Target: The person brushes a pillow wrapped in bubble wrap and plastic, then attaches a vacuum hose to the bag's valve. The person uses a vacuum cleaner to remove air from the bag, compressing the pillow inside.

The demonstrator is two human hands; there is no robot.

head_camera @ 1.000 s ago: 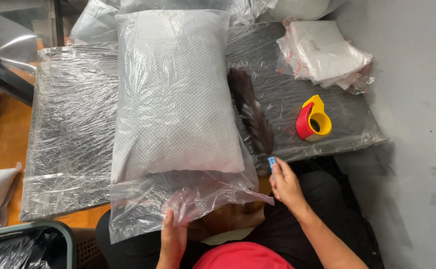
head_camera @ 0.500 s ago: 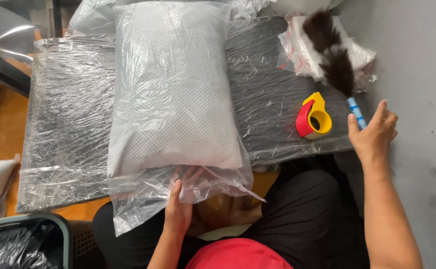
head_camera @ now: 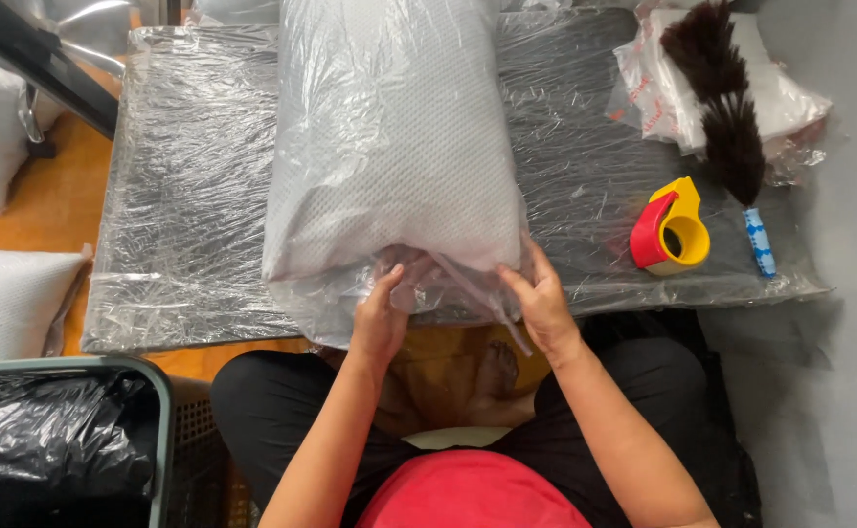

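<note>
Both my hands are at the near end of the pillow (head_camera: 389, 147), a plump white cushion with a fine dotted weave, sheathed in a thin, crinkly clear plastic bag (head_camera: 350, 303). My left hand (head_camera: 382, 318) has its grip closed on the loose mouth of the bag, fingers curled into the bunched film; my right hand (head_camera: 543, 303) pinches the same film just beside it, thumb and fingers pressed onto the folds. The pillow stretches away from my grip down the middle of the tabletop (head_camera: 184, 196), which is wrapped in glossy wrinkled plastic; the bag's mouth overhangs the near edge above my lap. Right of my right hand sit a red and yellow tape dispenser (head_camera: 670, 227) and a dark feather duster (head_camera: 727, 117) with a blue handle, well apart from the pillow. Left of my left hand the tabletop lies bare and wide.
</note>
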